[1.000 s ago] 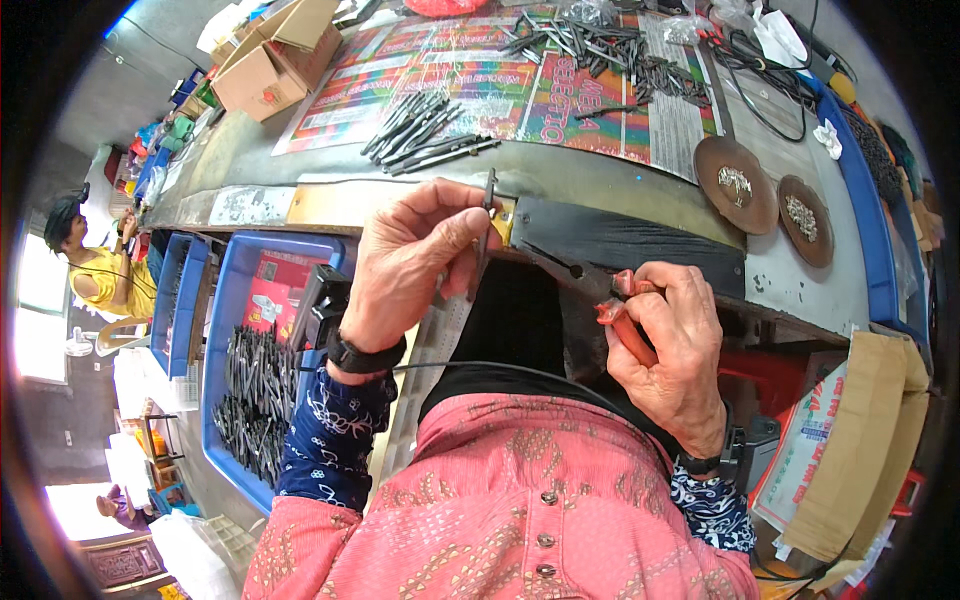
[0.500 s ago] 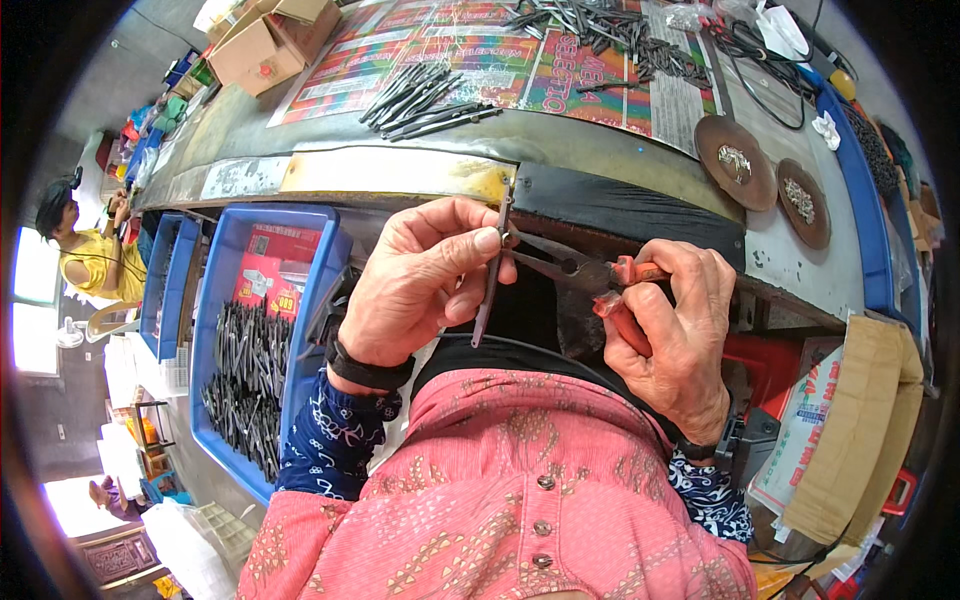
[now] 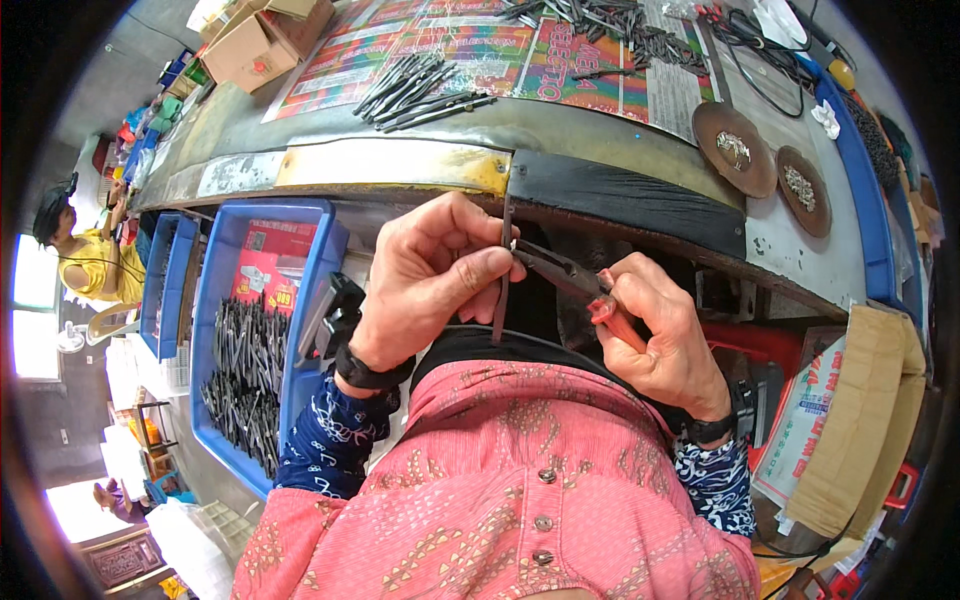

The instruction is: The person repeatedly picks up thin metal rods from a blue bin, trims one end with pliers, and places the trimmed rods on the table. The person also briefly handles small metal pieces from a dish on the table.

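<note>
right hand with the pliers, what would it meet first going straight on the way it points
The pliers would likely meet the thin dark strip in the left hand first; they look almost there, though depth is unclear.

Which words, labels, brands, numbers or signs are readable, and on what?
Wording not copied, only located:
Multicoloured sheet: large pink lettering, legible.
Red sheet in blue bin: print, mostly too small.
White packaging, lower right: red characters, partly blurred.
Pliers, dark strip: no marking legible.

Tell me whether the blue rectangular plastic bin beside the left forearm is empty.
Not empty: many thin black strips lie inside the blue plastic bin.
</note>
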The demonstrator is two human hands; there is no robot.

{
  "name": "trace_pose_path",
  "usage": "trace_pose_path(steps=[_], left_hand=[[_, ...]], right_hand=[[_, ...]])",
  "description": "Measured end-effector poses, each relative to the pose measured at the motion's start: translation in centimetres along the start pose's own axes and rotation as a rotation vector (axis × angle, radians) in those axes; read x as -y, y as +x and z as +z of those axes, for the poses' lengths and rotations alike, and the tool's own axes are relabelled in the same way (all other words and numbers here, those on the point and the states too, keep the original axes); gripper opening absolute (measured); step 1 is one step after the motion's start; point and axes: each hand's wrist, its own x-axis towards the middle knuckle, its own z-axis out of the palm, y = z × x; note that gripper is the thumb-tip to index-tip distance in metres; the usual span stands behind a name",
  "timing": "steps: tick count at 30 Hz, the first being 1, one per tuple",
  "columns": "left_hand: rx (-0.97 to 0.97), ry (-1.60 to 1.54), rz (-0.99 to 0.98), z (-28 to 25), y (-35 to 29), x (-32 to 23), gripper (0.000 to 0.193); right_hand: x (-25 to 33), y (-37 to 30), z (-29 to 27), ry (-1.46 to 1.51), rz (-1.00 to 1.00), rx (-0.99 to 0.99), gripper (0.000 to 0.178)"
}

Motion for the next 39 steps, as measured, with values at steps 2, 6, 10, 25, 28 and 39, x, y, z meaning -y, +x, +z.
trace_pose_path(steps=[2,6,10,25,28,39], left_hand=[[-0.019,0.504,0.199,0.2,-0.6,-0.1,0.011],[0.048,0.936,0.613,0.1,-0.2,-0.2,0.023],[0.052,1.013,0.698,-0.4,1.0,-0.4,0.021],[-0.313,1.377,0.456,-7.5,9.7,-0.5,0.019],[-0.330,1.500,0.509,-8.4,11.4,0.2,0.017],[-0.209,1.598,0.522,-9.3,13.2,0.7,0.010]], right_hand=[[-0.4,-0.2,-0.5,0.224,0.134,0.126,0.016],[-1.2,-0.4,-1.2,0.605,0.428,0.355,0.014],[-1.3,-0.2,-0.7,0.480,0.287,0.263,0.016],[-1.5,0.3,-0.3,0.067,0.140,0.020,0.021],[-1.7,0.3,-0.5,0.046,0.157,0.028,0.021],[-2.6,0.2,-0.6,0.027,0.185,0.031,0.024]])
